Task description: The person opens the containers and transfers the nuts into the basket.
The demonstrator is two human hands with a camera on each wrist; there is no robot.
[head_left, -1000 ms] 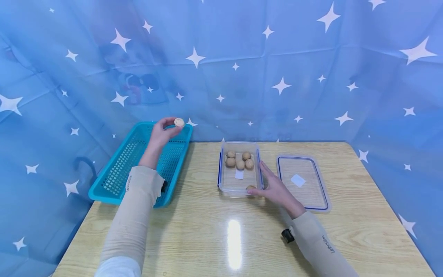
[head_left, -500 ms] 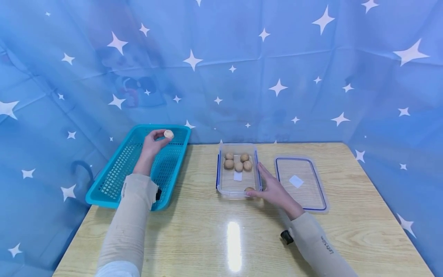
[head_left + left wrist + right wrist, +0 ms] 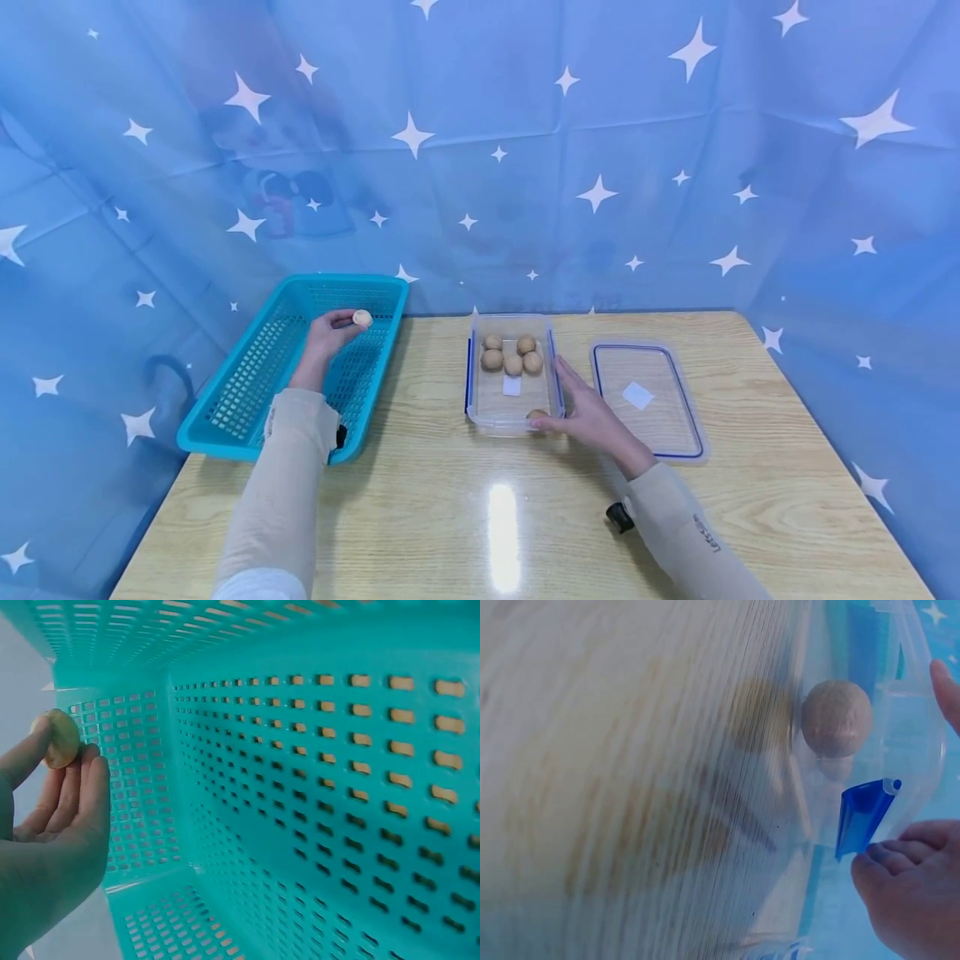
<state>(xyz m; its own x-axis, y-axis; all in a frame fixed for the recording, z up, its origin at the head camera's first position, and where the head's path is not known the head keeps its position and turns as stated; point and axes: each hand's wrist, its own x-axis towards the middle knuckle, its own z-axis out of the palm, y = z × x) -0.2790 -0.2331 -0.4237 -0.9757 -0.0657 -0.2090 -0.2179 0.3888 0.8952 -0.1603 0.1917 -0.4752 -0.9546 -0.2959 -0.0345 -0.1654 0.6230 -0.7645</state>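
My left hand pinches a pale, round walnut between thumb and fingertips. In the head view they overlap the inside of a turquoise perforated basket; the left wrist view shows the walnut in front of the basket's end wall. My right hand holds the right side of a clear plastic food container, thumb at its near corner. Inside lie several brown walnuts grouped toward the back, and another walnut by the thumb. In the right wrist view, my fingers touch a blue latch.
Right of the container, the clear lid with a blue seal lies flat on the wooden table. A white paper square shows at the container's bottom. Behind the table hangs a blue curtain with white stars.
My left hand has come down and slightly left with the walnut, from above the basket's back rim to lower over its interior. My right hand stays at the container.
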